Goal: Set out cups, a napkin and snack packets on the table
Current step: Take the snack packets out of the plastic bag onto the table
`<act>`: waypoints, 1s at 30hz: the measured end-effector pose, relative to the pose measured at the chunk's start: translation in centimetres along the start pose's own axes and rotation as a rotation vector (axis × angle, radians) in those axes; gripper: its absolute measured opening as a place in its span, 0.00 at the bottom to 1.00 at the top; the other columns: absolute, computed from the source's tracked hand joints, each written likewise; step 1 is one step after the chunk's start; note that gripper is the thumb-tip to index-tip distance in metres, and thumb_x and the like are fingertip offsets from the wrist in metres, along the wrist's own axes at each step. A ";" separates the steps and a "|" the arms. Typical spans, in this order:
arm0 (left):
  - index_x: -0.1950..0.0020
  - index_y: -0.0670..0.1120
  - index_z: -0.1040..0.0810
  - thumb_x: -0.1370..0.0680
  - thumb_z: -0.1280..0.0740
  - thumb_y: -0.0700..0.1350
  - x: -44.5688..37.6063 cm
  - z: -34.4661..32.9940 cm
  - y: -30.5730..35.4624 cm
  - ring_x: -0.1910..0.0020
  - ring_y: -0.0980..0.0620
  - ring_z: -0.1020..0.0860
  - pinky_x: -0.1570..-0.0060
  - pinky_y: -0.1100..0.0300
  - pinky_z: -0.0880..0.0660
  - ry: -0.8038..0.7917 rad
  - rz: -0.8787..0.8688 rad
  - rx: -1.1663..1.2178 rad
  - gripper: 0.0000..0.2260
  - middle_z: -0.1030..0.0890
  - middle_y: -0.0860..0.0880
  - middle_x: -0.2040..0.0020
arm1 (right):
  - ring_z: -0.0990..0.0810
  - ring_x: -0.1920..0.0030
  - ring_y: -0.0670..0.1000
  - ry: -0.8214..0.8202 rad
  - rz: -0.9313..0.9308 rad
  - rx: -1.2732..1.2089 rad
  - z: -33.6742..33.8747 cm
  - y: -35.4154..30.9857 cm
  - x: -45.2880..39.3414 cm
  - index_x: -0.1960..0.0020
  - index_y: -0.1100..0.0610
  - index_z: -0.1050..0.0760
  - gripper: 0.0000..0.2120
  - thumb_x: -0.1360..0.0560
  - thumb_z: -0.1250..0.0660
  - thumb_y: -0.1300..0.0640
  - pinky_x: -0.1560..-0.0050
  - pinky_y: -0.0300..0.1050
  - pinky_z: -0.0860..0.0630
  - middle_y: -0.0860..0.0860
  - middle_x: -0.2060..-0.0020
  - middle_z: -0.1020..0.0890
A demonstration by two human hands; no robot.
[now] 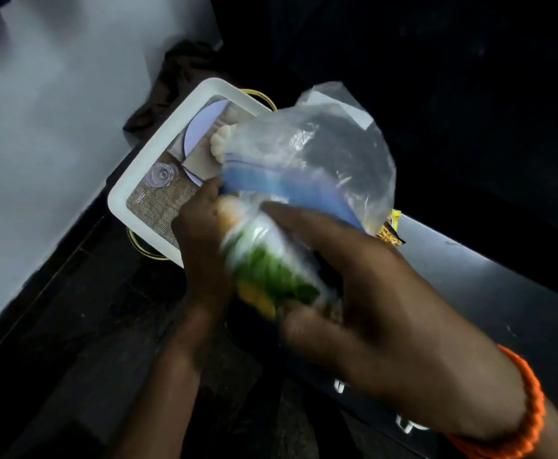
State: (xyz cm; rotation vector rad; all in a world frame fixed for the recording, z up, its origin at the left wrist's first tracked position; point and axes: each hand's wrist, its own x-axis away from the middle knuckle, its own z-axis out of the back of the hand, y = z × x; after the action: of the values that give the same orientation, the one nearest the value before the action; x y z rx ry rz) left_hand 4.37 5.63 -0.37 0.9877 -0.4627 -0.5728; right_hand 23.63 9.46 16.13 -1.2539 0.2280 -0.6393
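Observation:
Both my hands hold a clear plastic bag (330, 154) with a blue strip, above a small white-rimmed table (145, 164). Inside the bag is a blurred stack of printed cups (271, 270), white with green and yellow. My left hand (201, 233) grips the bag's left side near the blue strip. My right hand (363, 283) wraps the cup stack through the plastic from the right. A yellow snack packet (390, 230) shows behind the bag on the right. The table top carries a printed picture of plates and a glass.
A pale wall (45, 127) runs along the left. Brown cloth (175, 77) lies behind the table. A dark glossy surface (489, 293) stretches at the right, with gold table legs (145, 250) showing under the white rim. The floor below is dark.

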 end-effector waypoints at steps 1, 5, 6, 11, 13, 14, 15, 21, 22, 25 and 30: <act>0.44 0.48 0.16 0.22 0.37 0.51 -0.9 0.2 -0.3 0.55 0.34 0.20 0.54 0.47 0.22 0.045 0.034 -0.055 0.14 0.14 0.40 0.55 | 0.20 0.37 0.46 -0.048 0.039 -0.103 -0.2 -0.2 0.1 0.31 0.52 0.23 0.30 0.32 0.26 0.64 0.38 0.47 0.23 0.46 0.40 0.18; 0.50 0.42 0.16 0.21 0.37 0.54 -3.8 2.8 -1.8 0.59 0.40 0.22 0.57 0.48 0.27 0.153 0.077 -0.106 0.17 0.17 0.37 0.58 | 0.16 0.40 0.54 -0.016 0.060 -0.570 -1.0 1.7 1.0 0.34 0.54 0.21 0.27 0.30 0.30 0.73 0.41 0.58 0.18 0.53 0.42 0.15; 0.53 0.43 0.18 0.21 0.36 0.55 -4.0 3.4 -2.2 0.63 0.45 0.25 0.60 0.49 0.27 0.149 0.083 -0.069 0.16 0.19 0.41 0.63 | 0.15 0.43 0.57 0.083 -0.014 -0.683 -1.4 3.4 1.0 0.34 0.57 0.22 0.25 0.28 0.32 0.75 0.45 0.61 0.17 0.56 0.43 0.15; 0.52 0.48 0.16 0.18 0.34 0.49 -3.4 4.9 -3.0 0.69 0.55 0.29 0.70 0.63 0.32 0.185 0.271 0.294 0.09 0.24 0.53 0.67 | 0.23 0.59 0.58 0.602 -0.538 -1.041 -4.0 13.9 -0.8 0.53 0.62 0.25 0.11 0.27 0.42 0.74 0.51 0.59 0.25 0.59 0.61 0.21; 0.48 0.49 0.18 0.17 0.34 0.46 -3.1 5.3 -3.2 0.70 0.55 0.29 0.74 0.67 0.37 0.209 0.363 0.444 0.06 0.21 0.48 0.59 | 0.24 0.62 0.55 0.684 -0.635 -1.031 -5.6 17.3 -2.1 0.62 0.58 0.26 0.13 0.26 0.41 0.73 0.55 0.53 0.25 0.55 0.66 0.22; 0.45 0.48 0.19 0.16 0.34 0.45 -3.0 5.4 -3.3 0.70 0.55 0.29 0.75 0.68 0.39 0.215 0.397 0.504 0.05 0.21 0.47 0.56 | 0.24 0.63 0.54 0.703 -0.665 -0.974 -6.4 18.8 -2.8 0.65 0.57 0.25 0.15 0.26 0.40 0.72 0.57 0.51 0.26 0.54 0.67 0.22; 0.42 0.48 0.19 0.16 0.35 0.45 -2.8 5.5 -3.5 0.68 0.55 0.27 0.77 0.69 0.39 0.216 0.421 0.553 0.06 0.19 0.47 0.53 | 0.24 0.63 0.53 0.715 -0.688 -0.901 -7.1 20.1 -3.4 0.66 0.56 0.24 0.16 0.25 0.38 0.72 0.58 0.49 0.27 0.53 0.68 0.22; 0.39 0.48 0.21 0.13 0.39 0.45 -1.6 5.1 -3.7 0.32 0.46 0.20 0.37 0.51 0.22 0.173 0.521 0.793 0.09 0.20 0.43 0.29 | 0.18 0.60 0.52 0.830 -0.789 -0.452 -10.8 25.0 -5.6 0.54 0.61 0.18 0.04 0.26 0.29 0.60 0.55 0.46 0.22 0.55 0.59 0.14; 0.42 0.49 0.20 0.13 0.40 0.46 -1.6 5.3 -3.7 0.33 0.46 0.20 0.34 0.49 0.23 0.161 0.532 0.810 0.09 0.19 0.44 0.31 | 0.18 0.58 0.54 0.859 -0.803 -0.408 -11.2 25.3 -5.6 0.53 0.61 0.19 0.06 0.27 0.28 0.59 0.52 0.48 0.21 0.56 0.57 0.14; 0.50 0.53 0.20 0.13 0.41 0.49 -1.9 6.2 -3.5 0.54 0.55 0.15 0.47 0.58 0.17 0.042 0.542 0.890 0.11 0.13 0.53 0.53 | 0.19 0.52 0.58 0.876 -0.782 -0.153 -12.1 25.3 -5.2 0.49 0.62 0.22 0.10 0.29 0.27 0.62 0.49 0.48 0.25 0.59 0.52 0.16; 0.34 0.47 0.19 0.15 0.41 0.53 -2.2 6.3 -3.2 0.47 0.48 0.13 0.45 0.50 0.15 -0.199 0.591 0.954 0.17 0.12 0.48 0.47 | 0.20 0.46 0.61 0.815 -0.704 0.274 -12.2 23.4 -3.9 0.43 0.58 0.23 0.17 0.27 0.25 0.51 0.49 0.51 0.22 0.57 0.41 0.24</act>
State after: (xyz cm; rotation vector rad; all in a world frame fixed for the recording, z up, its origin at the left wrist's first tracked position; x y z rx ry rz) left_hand -1.87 1.70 -0.41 1.6032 -1.2168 0.1353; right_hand 22.05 5.70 -10.25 -0.7290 0.3535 -1.7256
